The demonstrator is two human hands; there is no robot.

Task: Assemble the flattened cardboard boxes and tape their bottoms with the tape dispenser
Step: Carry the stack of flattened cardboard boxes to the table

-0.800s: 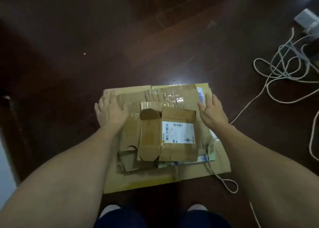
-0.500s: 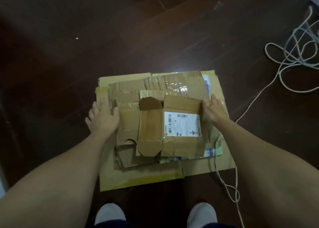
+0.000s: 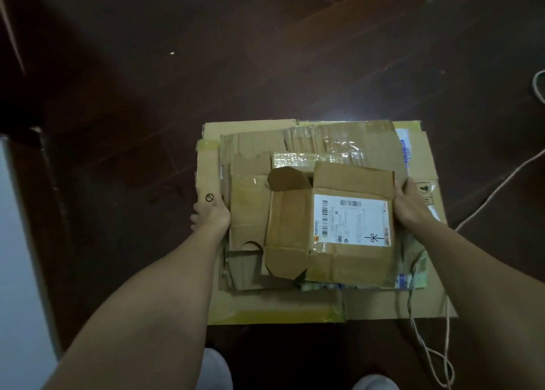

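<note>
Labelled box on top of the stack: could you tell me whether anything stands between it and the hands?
Nothing blocks the right hand, which grips the labelled box's right edge. The left hand grips the stack's left edge, with another flattened box between.

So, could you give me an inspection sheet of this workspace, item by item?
Surface: dark brown wooden floor, glossy, with a light glare.
Job's things: stack of flattened brown cardboard boxes lying on the floor; the topmost carries a white shipping label; tape dispenser: nothing seen.
Clutter: small white speck on the floor.
Grippers: left hand grips the stack's left edge; right hand grips its right edge.
Cables: thin pale cord crosses the floor at right and loops by the stack's near right corner.
Surroundings: pale panel at left; two white shoes at the bottom.
</note>
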